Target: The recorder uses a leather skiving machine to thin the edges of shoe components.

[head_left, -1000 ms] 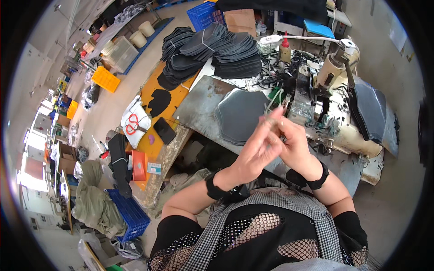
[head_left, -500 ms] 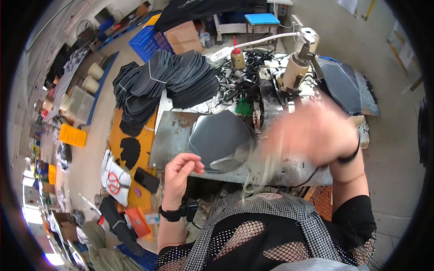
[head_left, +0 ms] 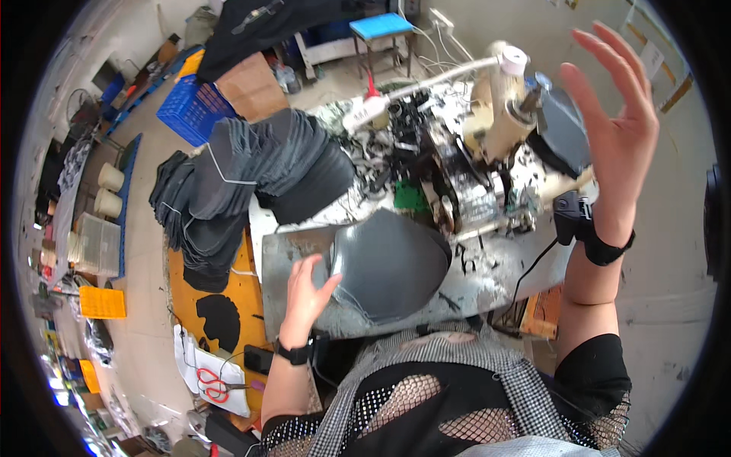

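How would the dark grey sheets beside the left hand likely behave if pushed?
The dark grey sheets might slip over one another, as several thin edges show. They look bendable, being thin and broad. Tipping seems unlikely: they lie low on the metal surface.

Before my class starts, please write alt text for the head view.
Someone's left fingers are beside a stack of dark sheets on a grey worktop; the right fingers are raised, spread, near a machine. Farther back lie banded dark pieces.
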Motion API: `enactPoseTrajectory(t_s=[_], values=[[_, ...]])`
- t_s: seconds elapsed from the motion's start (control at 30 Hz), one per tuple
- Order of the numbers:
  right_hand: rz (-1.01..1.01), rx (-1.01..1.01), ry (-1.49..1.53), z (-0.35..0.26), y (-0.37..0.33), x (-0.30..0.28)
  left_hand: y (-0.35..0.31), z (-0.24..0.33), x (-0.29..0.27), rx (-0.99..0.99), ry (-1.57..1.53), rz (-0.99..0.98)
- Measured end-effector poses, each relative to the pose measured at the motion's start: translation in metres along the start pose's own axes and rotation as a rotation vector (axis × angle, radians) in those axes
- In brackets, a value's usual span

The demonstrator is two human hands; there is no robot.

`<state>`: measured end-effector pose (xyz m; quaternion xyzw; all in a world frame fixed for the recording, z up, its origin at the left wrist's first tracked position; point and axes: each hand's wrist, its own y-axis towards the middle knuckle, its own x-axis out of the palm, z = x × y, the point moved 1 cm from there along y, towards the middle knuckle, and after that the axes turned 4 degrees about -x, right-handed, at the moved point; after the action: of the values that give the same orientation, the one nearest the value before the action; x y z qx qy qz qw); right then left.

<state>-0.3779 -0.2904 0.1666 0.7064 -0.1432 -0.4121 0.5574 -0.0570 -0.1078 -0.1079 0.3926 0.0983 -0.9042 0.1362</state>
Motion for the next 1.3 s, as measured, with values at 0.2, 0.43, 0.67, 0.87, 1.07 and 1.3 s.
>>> enactPoseTrajectory(t_s=[0.2,0.43,0.67,0.87,1.07,1.3], values=[[0.034,-0.154,-0.017,0.018,-0.026,-0.061,0.020,0.006,0.036,0.032,0.270,0.011],[0.000,-0.024,-0.072,0.036,-0.085,-0.083,0.027,0.007,0.057,-0.291,0.187,-0.146],[-0.214,0.141,0.217,0.038,-0.142,-0.092,0.017,-0.025,0.053,-0.105,-0.410,-0.183],[-0.416,0.262,0.422,0.060,-0.180,-0.072,0.004,-0.005,0.033,-0.068,-0.390,-0.117],[-0.498,0.348,0.515,0.072,-0.198,-0.050,0.047,0.080,0.027,0.290,0.087,0.105],[-0.585,0.480,0.563,0.079,-0.218,-0.036,0.208,0.229,0.078,0.555,0.018,-0.126]])
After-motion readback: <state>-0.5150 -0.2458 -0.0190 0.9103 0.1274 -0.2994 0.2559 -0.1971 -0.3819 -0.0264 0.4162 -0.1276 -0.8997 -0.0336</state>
